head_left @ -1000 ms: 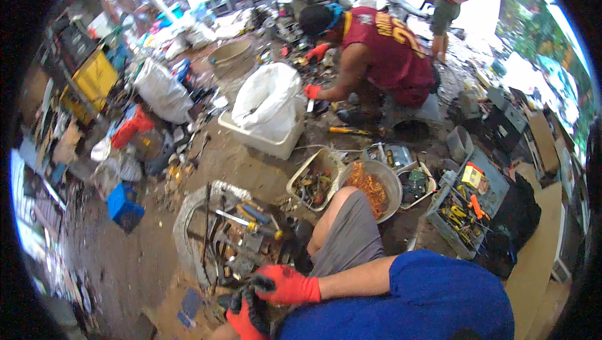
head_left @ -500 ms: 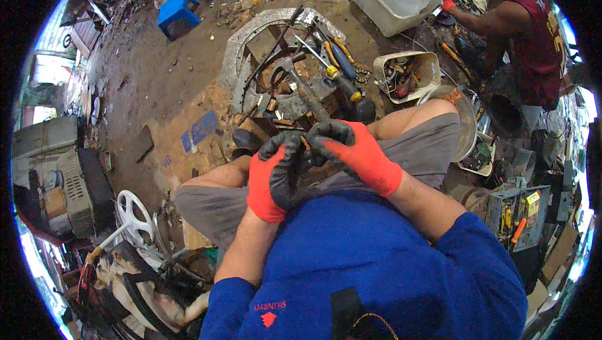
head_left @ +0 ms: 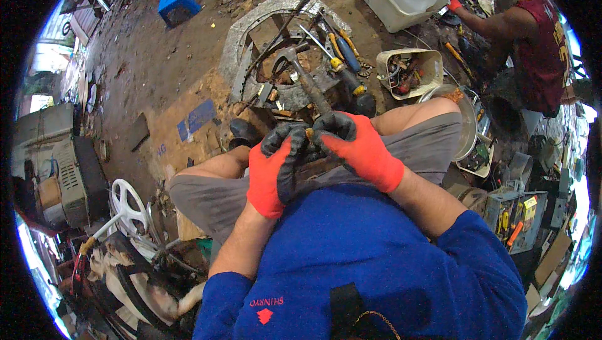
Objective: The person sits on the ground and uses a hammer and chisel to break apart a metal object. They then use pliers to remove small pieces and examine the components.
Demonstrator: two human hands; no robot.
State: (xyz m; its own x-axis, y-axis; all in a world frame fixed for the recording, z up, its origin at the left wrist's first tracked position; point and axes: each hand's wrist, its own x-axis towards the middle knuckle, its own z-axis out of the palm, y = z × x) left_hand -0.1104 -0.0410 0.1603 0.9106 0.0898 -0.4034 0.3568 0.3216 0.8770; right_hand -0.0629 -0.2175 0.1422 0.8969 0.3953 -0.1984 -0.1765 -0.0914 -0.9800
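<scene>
My left hand (head_left: pixel 276 166) and my right hand (head_left: pixel 362 152), in red gloves with black-coated palms, meet above my lap. Their fingers are closed and pinch a small brownish-yellow piece (head_left: pixel 309 133) between them; most of it is hidden, so its kind does not show. Just beyond the fingers lies a hammer (head_left: pixel 308 83), its handle pointing toward me. Beside it are a yellow-and-black screwdriver (head_left: pixel 338 65) and pliers (head_left: pixel 347 53) with blue and yellow handles. These tools rest on a heavy octagonal metal frame (head_left: pixel 241 45).
A cream tub (head_left: pixel 433 64) of scrap sits right of the tools, with a big white bin (head_left: pixel 389 14) behind. A co-worker (head_left: pixel 527 45) in red gloves crouches at the far right. Left are a blue stool (head_left: pixel 179 1), a white wheel (head_left: pixel 130 207) and a dog (head_left: pixel 144 283).
My hands have drawn slightly closer together, and less of the small piece shows between the fingers. The whole view has shifted a little; the tools lie as before.
</scene>
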